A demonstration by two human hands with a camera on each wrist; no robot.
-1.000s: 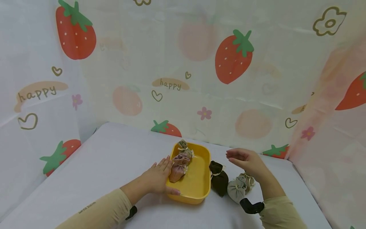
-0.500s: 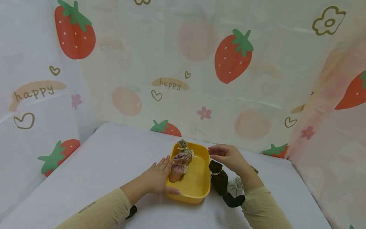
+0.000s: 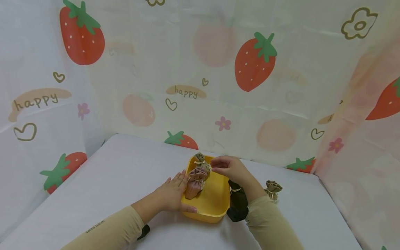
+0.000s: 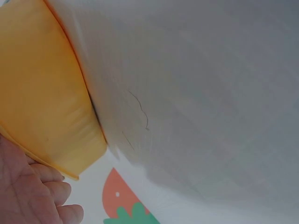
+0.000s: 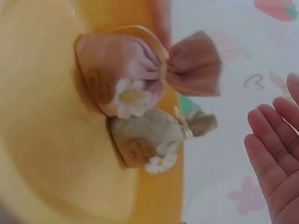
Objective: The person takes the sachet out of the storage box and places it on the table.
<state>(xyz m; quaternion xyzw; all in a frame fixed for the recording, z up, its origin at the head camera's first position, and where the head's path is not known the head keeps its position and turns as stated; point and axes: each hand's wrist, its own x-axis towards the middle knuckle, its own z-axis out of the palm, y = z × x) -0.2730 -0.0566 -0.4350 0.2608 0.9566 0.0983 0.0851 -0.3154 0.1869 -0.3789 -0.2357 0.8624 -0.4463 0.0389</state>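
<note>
A pink drawstring pouch [image 3: 194, 187] and a grey-green pouch [image 3: 200, 159] sit along the left side of a yellow plastic tub [image 3: 215, 199]. Both bear white flowers in the right wrist view. My left hand [image 3: 170, 195] rests on the tub's left rim, fingers straight and thumb lying at the near corner. Over the tub's far right part hovers my right hand [image 3: 232, 170], fingers extended and holding nothing, with fingertips close to the grey-green pouch. The right wrist view shows that hand [image 5: 280, 154] with its palm bare.
Right of the tub stands a dark brown pouch [image 3: 239, 198], partly covered by my right forearm. A tan pouch [image 3: 273, 187] is farther right. White cloth [image 3: 134, 163] covers the table, and a strawberry-print curtain [image 3: 193, 114] hangs behind it.
My right hand has swept left from above the loose pouches to over the tub. Its forearm now hides the light grey pouch. The left hand has stayed on the rim.
</note>
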